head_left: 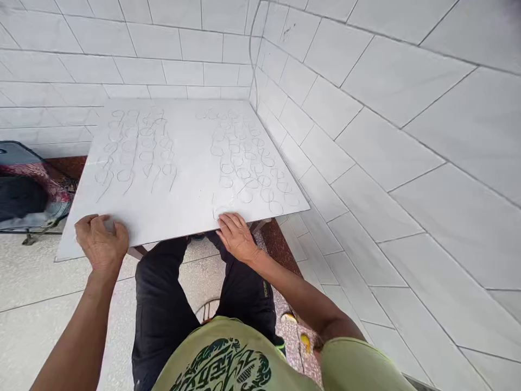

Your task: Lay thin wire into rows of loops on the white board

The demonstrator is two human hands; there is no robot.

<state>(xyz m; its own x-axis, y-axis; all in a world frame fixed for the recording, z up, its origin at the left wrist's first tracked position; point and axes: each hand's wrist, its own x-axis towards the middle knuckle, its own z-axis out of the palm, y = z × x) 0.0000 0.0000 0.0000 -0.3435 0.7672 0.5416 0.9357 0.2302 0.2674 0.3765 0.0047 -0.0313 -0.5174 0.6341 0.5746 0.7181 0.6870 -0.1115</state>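
A white board (191,163) stretches out in front of me at lap height, marked with rows of thin dark loops and wavy lines on its left and right parts. My left hand (102,241) rests at its near left edge with curled fingers. A greyish patch shows between thumb and fingers; whether it is an object or shadow I cannot make out. At the near edge, right of the middle, my right hand (237,236) lies with its fingers flat on the board. Both of my legs reach partly under it.
White tiled walls (391,141) meet in a corner behind and to the right of the board, with a thin cable (251,54) running down the corner. On the left stands a metal-framed chair (30,146) holding a dark item (22,196). Yellow objects (305,342) lie on the floor.
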